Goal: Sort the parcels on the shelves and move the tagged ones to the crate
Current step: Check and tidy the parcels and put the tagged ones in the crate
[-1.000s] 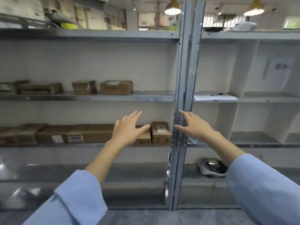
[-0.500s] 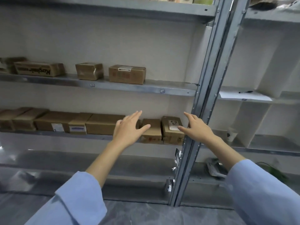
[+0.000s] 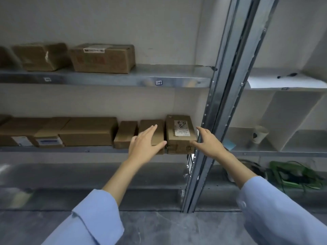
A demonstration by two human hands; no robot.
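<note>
A brown parcel with a white printed label (image 3: pixel 180 134) stands at the right end of the middle shelf (image 3: pixel 58 149), against the metal upright (image 3: pixel 219 106). My right hand (image 3: pixel 206 142) is open at its right side, fingers spread, thumb near its front corner. My left hand (image 3: pixel 146 143) is open in front of the plain parcel (image 3: pixel 154 129) just left of it, thumb pointing at the labelled parcel's left edge. Neither hand grips anything. More brown parcels (image 3: pixel 88 132) line the shelf to the left, two with white tags. No crate is in view.
Two parcels sit on the upper shelf (image 3: pixel 123 79), one (image 3: pixel 102 58) with a white label on top. Right of the upright, a sheet of paper with a pen (image 3: pixel 283 81), a paper cup (image 3: pixel 259 134), and green cable (image 3: pixel 293 174) lower down.
The view has closed in on the shelves. Both hands have moved forward to either side of the labelled parcel at the right end of the middle shelf.
</note>
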